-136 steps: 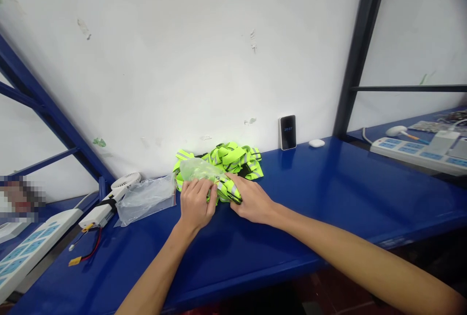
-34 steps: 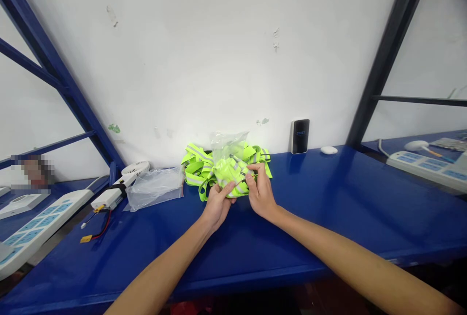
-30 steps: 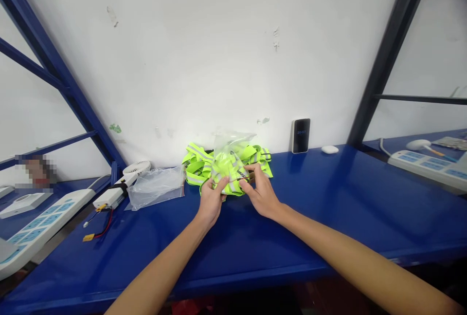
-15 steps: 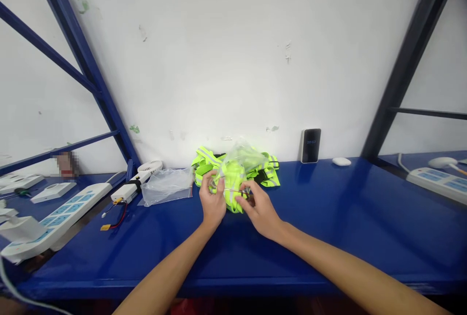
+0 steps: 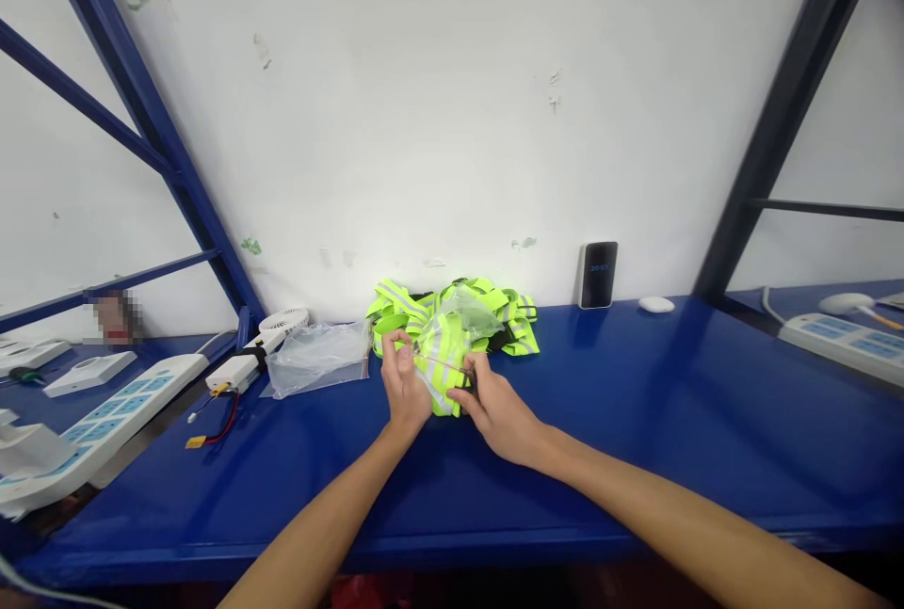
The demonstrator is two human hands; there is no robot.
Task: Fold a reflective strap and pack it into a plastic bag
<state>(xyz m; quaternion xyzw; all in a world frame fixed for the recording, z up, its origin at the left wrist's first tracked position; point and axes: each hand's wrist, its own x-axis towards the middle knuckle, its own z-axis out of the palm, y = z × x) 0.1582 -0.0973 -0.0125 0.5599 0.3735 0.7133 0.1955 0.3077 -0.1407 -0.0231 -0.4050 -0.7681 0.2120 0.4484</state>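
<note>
A clear plastic bag (image 5: 470, 311) with a folded yellow-green reflective strap bundle (image 5: 443, 355) in it is between my hands, low over the blue table. My left hand (image 5: 405, 388) is closed on the bag's left edge, with thumb and fingers pinched together. My right hand (image 5: 494, 407) is closed on the bag's right side, fingers curled at its opening edge, which runs as a line between both hands. Behind it lies a pile of yellow-green reflective straps (image 5: 399, 303) with some black parts.
On the blue table (image 5: 636, 440), a flat clear bag (image 5: 317, 360), a small white fan (image 5: 284, 319) and a white box with wires (image 5: 236, 371) lie left. A power strip (image 5: 120, 416) is further left. A black-fronted device (image 5: 597, 275) and a white oval object (image 5: 656, 305) stand right.
The bag's upper part has sunk and drawn down, showing more of the pile behind. Both hands have shifted slightly left with the bag, and the view has moved a little.
</note>
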